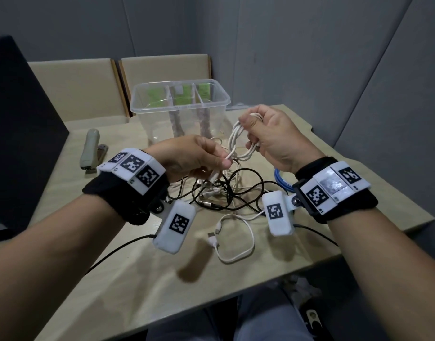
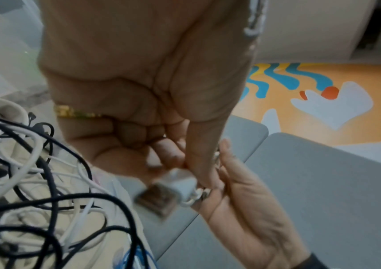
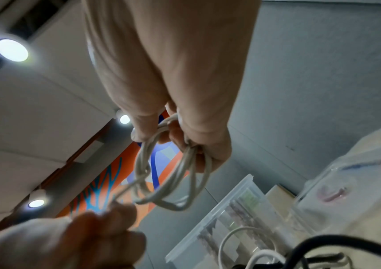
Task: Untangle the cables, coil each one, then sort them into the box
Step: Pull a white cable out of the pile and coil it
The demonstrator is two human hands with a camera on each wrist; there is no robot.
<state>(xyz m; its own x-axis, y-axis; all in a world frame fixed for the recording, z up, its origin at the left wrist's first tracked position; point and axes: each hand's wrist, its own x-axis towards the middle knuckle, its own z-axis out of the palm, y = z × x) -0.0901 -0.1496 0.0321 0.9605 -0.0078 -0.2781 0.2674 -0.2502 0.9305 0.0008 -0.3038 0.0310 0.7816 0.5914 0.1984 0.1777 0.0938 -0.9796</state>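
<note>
Above the middle of the table (image 1: 359, 193), both hands work one white cable (image 1: 238, 141) in the air. The right hand (image 1: 273, 136) is closed round a bundle of loops, thumb pressing them against the fingers so the coil keeps its shape. The left hand (image 1: 194, 156) pinches the cable's free end near the plug (image 2: 180, 183) between thumb and fingers — likely guiding the last stretch into the coil or tucking the end round it.

Below the hands lies the tangle (image 1: 226, 190) of black and white cables, not yet sorted, with a blue cable (image 1: 282, 180) at its right edge, partly hidden by the right wrist. Nearer the person a short white cable (image 1: 238, 239) lies loose by itself, both plugs showing.

The clear box (image 1: 179, 104) stands at the far side, just behind the tangle, dividers splitting it into compartments; no cable seems to be inside yet. A stapler (image 1: 91, 151) lies at far left, well apart.

Judgement: first coil nearly done — dropping it into a compartment comes next.
</note>
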